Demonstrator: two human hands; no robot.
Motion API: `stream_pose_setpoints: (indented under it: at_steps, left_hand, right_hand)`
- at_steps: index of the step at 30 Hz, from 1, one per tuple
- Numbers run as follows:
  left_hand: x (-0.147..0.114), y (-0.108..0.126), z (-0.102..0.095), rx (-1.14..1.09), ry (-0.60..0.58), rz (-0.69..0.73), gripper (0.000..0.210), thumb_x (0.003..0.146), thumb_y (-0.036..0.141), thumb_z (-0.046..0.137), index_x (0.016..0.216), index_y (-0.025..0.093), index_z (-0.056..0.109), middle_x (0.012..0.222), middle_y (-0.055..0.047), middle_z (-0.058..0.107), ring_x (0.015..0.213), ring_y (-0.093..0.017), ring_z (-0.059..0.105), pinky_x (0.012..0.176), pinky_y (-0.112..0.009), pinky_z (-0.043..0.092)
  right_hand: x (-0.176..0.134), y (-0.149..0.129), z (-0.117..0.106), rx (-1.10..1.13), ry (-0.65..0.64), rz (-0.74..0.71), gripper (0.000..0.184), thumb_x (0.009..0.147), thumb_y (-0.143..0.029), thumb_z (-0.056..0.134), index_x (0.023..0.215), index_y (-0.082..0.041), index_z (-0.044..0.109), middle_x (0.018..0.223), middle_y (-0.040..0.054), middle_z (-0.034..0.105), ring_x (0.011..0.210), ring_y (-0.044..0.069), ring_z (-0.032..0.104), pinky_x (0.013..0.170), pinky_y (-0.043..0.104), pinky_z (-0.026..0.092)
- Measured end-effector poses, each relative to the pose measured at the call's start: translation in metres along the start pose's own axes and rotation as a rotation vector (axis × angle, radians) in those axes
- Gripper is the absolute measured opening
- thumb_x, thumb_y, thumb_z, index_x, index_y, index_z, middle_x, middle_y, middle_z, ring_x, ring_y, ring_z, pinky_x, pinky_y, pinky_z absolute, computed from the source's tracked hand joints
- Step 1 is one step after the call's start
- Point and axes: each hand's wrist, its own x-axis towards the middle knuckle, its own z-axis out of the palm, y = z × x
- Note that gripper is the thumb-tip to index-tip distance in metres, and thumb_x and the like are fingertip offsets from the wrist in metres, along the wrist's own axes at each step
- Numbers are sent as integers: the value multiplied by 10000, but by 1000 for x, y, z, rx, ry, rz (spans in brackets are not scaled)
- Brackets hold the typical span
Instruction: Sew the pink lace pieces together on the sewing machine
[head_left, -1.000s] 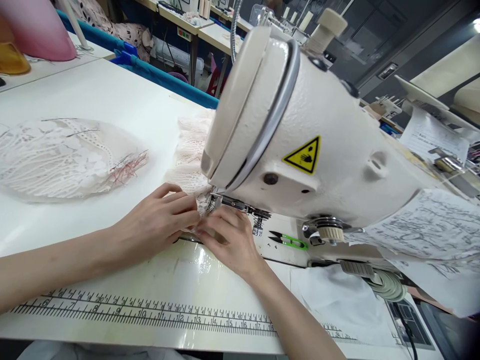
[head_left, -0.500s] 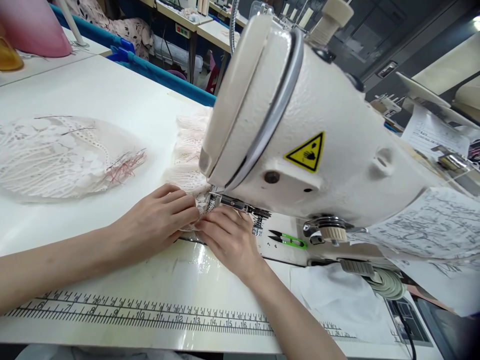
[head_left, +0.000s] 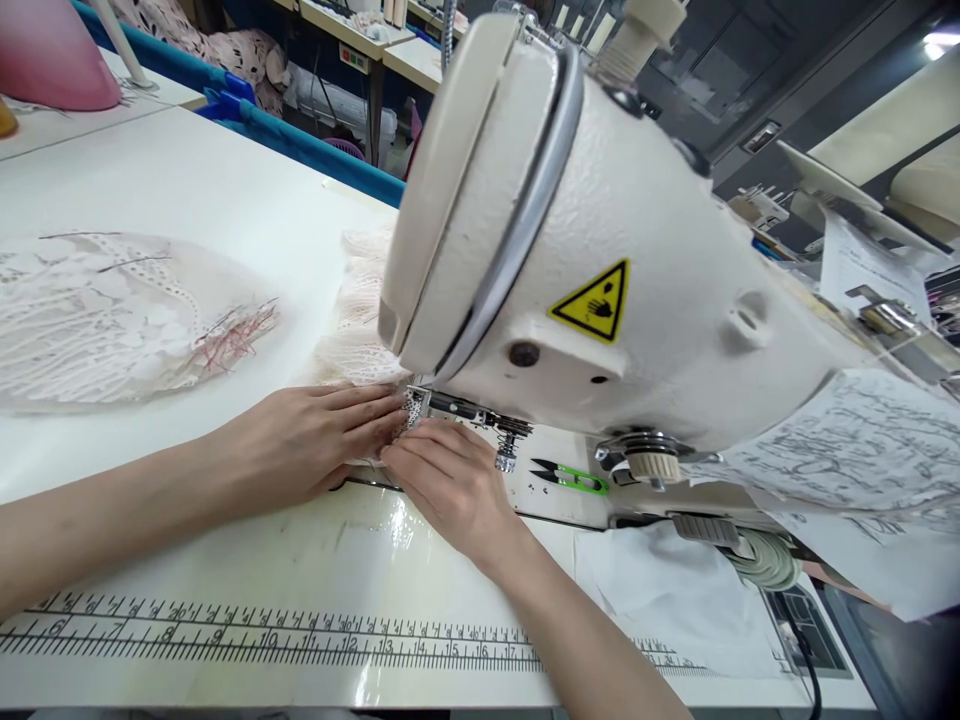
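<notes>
White lace fabric (head_left: 360, 320) lies on the sewing machine bed, partly hidden behind the machine head (head_left: 480, 200) and under my fingers. My left hand (head_left: 311, 435) rests flat on it, fingers stretched toward the presser foot (head_left: 417, 402). Just right of the foot, my right hand (head_left: 450, 480) has its fingers pressed together at the near edge of the lace; the thumb is hidden. Both sets of fingertips nearly meet in front of the needle area, where the needle itself cannot be made out.
Green-handled thread snips (head_left: 570, 477) lie on the machine bed at right. Another lace piece (head_left: 112, 320) with loose red threads lies on the left. A printed ruler (head_left: 300, 640) runs along the front edge. White cloth (head_left: 675, 590) and marked paper (head_left: 840, 460) are at right.
My left hand's fingers have straightened from a curled hold to lying flat on the lace. My right hand stays close to the presser foot. The whole view has shifted slightly.
</notes>
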Motion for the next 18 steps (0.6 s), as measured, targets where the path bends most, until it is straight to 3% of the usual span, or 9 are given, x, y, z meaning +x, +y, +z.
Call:
stream_pose_setpoints:
  at_steps: [3, 6, 11, 18]
  left_hand:
    - [-2, -2, 4, -43, 47, -4, 598, 908, 138, 480, 1496, 197, 572, 1438, -61, 671, 1452, -229, 529, 1234, -365, 424]
    - [-1, -4, 2, -98, -4, -24, 603, 906, 153, 494, 1497, 239, 574, 1429, -42, 679, 1454, -227, 525, 1240, -376, 418]
    - [4, -6, -8, -63, -17, 6, 573, 880, 144, 499, 1434, 200, 633, 1421, -65, 681, 1420, -236, 564, 1185, -359, 480]
    - [2, -4, 0, -55, -4, -55, 540, 914, 190, 469, 1425, 208, 641, 1387, -56, 705, 1398, -237, 586, 1191, -381, 475]
  right_hand:
    - [-1, 0, 0, -5, -45, -6, 193, 981, -40, 627, 966, -199, 735, 908, -18, 787, 955, 123, 729, 872, 239, 611]
    - [0, -1, -2, -8, -74, -25, 200, 991, -38, 611, 982, -190, 740, 913, -12, 785, 972, 126, 725, 853, 238, 616]
    - [2, -3, 0, -45, 14, -56, 214, 997, -35, 597, 965, -186, 744, 914, -20, 799, 953, 126, 727, 791, 232, 613]
    - [-2, -1, 4, -76, -56, -53, 236, 1007, -53, 597, 972, -235, 744, 964, -22, 801, 1031, 121, 713, 852, 242, 615]
